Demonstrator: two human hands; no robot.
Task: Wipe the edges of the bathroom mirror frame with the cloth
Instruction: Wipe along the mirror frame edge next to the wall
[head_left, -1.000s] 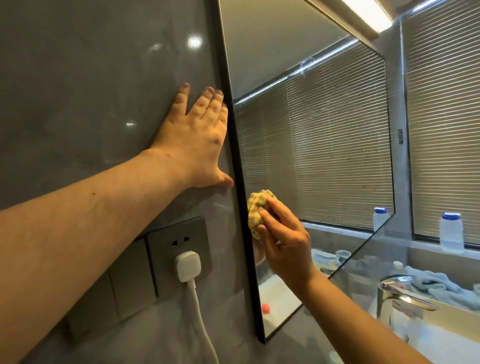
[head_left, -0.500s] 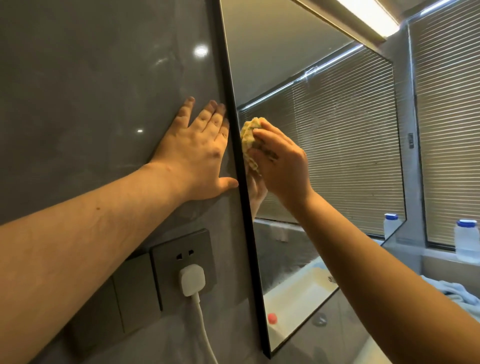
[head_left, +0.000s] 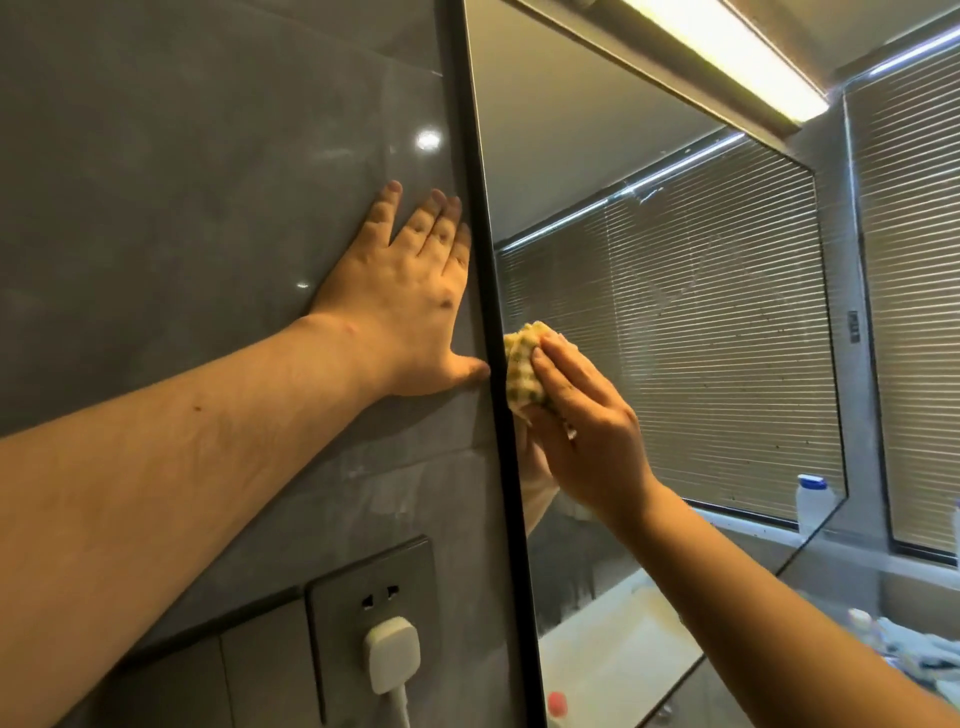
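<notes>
The mirror's thin black frame (head_left: 483, 249) runs down the middle of the view, with the glass to its right. My left hand (head_left: 405, 306) lies flat on the grey wall tile just left of the frame, fingers straight and pointing up, thumb touching the frame. My right hand (head_left: 587, 426) holds a bunched yellow-green checked cloth (head_left: 524, 364) and presses it against the inner side of the left frame edge, about level with my left thumb. The hand's reflection shows in the glass below the cloth.
A grey wall socket (head_left: 374, 613) with a white plug (head_left: 392, 654) and cord sits below my left arm. A lit light bar (head_left: 727, 57) hangs over the mirror. A white bottle with a blue cap (head_left: 813, 501) and window blinds are reflected at the right.
My right hand first slid the cloth up the frame edge, from below my left thumb to finger height, then came back down to thumb level. My left hand stayed pressed on the wall.
</notes>
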